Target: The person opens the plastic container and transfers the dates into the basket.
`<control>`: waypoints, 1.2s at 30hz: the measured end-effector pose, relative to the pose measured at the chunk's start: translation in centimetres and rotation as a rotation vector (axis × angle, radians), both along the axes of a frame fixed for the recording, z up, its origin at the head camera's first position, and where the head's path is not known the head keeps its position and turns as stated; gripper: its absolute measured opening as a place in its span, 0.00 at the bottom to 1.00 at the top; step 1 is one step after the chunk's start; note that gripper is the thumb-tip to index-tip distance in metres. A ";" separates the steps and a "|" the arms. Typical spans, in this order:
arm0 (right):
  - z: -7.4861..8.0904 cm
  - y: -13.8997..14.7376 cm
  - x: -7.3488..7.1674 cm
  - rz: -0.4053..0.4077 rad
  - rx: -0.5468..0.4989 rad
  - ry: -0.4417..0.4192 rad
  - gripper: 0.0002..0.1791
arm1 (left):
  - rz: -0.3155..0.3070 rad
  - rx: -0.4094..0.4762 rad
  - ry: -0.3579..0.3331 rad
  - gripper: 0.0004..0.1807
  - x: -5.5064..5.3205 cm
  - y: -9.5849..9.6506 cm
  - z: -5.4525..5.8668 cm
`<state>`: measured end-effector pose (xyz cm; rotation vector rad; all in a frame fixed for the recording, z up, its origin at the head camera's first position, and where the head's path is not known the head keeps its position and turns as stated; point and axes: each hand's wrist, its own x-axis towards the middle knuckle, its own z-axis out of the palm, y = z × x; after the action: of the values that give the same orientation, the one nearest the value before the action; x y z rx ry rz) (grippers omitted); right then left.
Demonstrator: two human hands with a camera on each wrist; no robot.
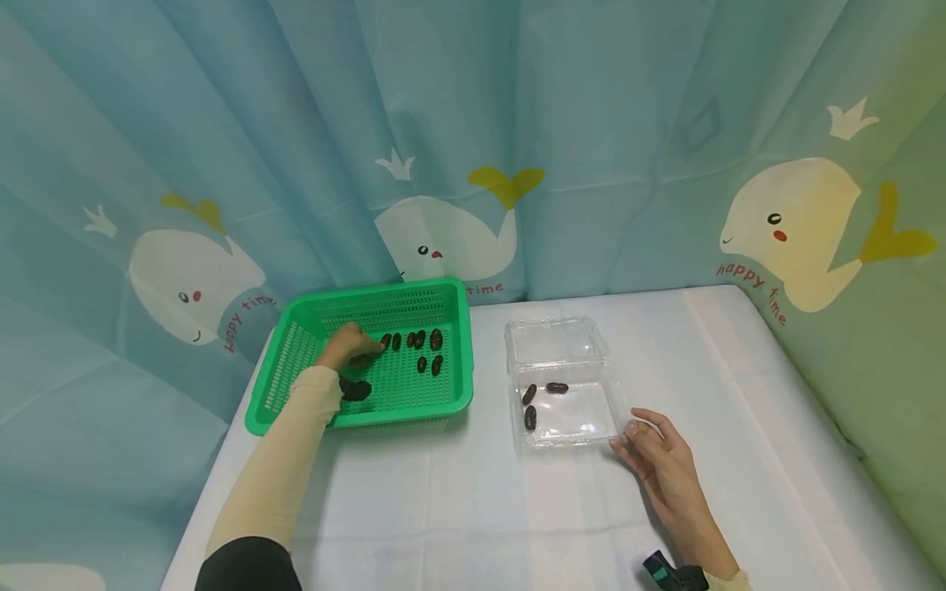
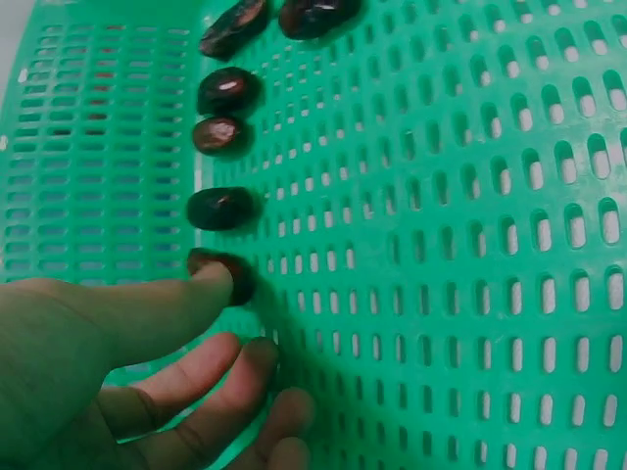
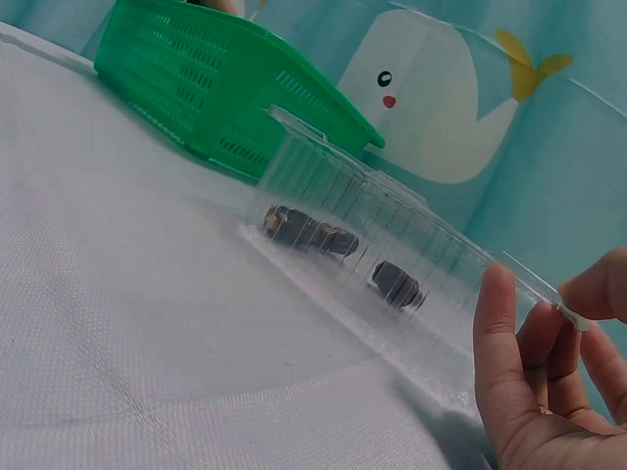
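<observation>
My left hand (image 1: 349, 346) is inside the green plastic basket (image 1: 466, 345). Its thumb touches the end date (image 2: 243, 279) of a row along the basket wall, and the other fingers sit a little apart from that date. More dark brown dates (image 1: 420, 338) lie on the slotted bottom. To the right stands a clear plastic clamshell box (image 1: 576, 419), its lid folded back, with three dates (image 3: 397, 284) inside. My right hand (image 1: 665, 472) pinches the rim at the box's near right corner between thumb and fingers.
A white cloth covers the table (image 1: 458, 509) under basket and box. Behind it hangs a blue curtain (image 1: 591, 164) printed with whales, and a green one (image 1: 887, 394) hangs at the right. Black wristbands (image 1: 356, 389) sit on both wrists.
</observation>
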<state>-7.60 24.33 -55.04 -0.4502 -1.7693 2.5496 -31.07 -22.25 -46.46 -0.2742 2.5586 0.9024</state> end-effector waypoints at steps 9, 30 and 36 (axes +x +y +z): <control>0.2 0.0 -0.3 0.003 0.030 -0.029 0.22 | -0.027 0.036 0.090 0.15 0.5 -0.9 1.9; -0.3 0.0 0.2 -0.003 0.059 -0.046 0.25 | -0.309 -0.035 0.261 0.14 5.2 7.1 6.9; -0.1 -0.1 0.1 0.003 0.057 -0.027 0.24 | -0.385 -0.024 0.292 0.11 6.2 9.2 7.4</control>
<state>-7.53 24.25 -55.12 -0.4824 -1.8477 2.4990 -24.90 -13.09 -39.06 0.3597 2.7458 0.8095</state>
